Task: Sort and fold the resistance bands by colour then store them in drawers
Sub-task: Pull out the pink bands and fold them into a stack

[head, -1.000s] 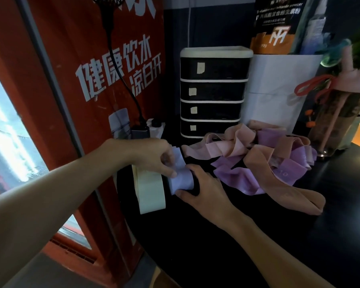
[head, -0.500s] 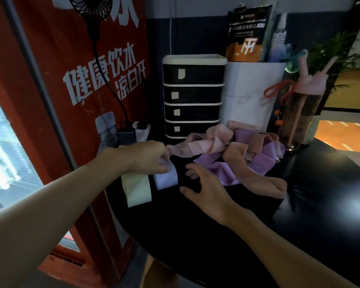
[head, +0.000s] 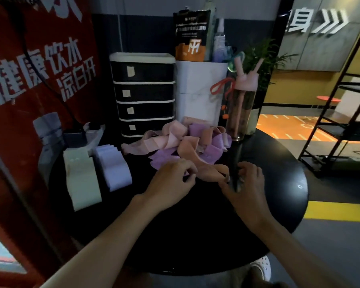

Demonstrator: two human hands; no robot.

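We are working at a round black table (head: 279, 204). At its back stands a black four-drawer unit with cream trim (head: 142, 94), every drawer closed, so we judge that nothing has been stored yet. In front of the unit lies the tangled heap of pink, purple and peach elastic bands (head: 175, 138), unsorted. To its left two finished piles lie side by side: the folded pale green band stack (head: 81, 175) and the folded lavender band stack (head: 114, 167).

A moment ago our left hand (head: 170, 183) was pressing on the lavender stack. Now that stack lies free and both hands have moved to the near edge of the heap. We take it that lavender is done and a new colour is starting.

Our right hand (head: 247, 188) has its thumb and curled fingers closed on the looped end of the long peach band (head: 208, 171), which trails out of the heap towards us. The left hand's fingers are curled, thumb against forefinger, where purple and peach overlap. We cannot tell whether they grip anything. Drawing the peach band free without dragging the others looks like the next job.
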